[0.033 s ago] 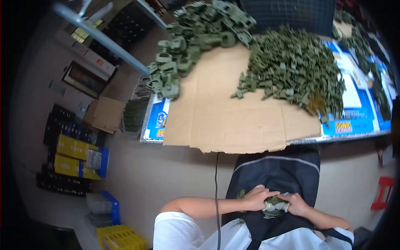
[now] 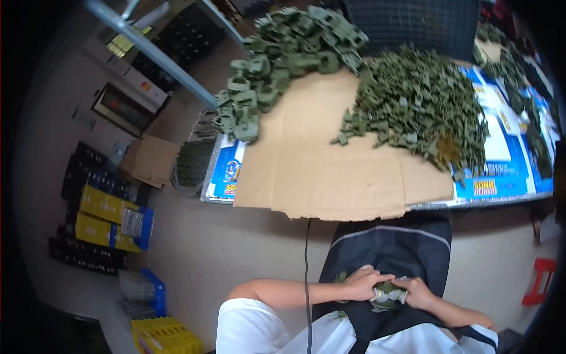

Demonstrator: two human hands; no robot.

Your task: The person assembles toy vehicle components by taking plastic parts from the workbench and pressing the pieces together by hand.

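Low in the frame, left hand (image 2: 362,283) and right hand (image 2: 420,293) clamped fingers on a green plastic part (image 2: 387,293) between them, lengthwise across the lap

A small cluster of olive-green plastic parts (image 2: 386,293) is sitting low in the person's lap, on the dark apron, and is being pinched between both hands; only its top is showing. A few loose green pieces (image 2: 341,277) are lying just to its left on the same cloth

place: small assembly workshop | evidence: heaps of green plastic parts (image 2: 413,112) on cardboard-covered table (image 2: 330,177), floor crates (image 2: 112,215)
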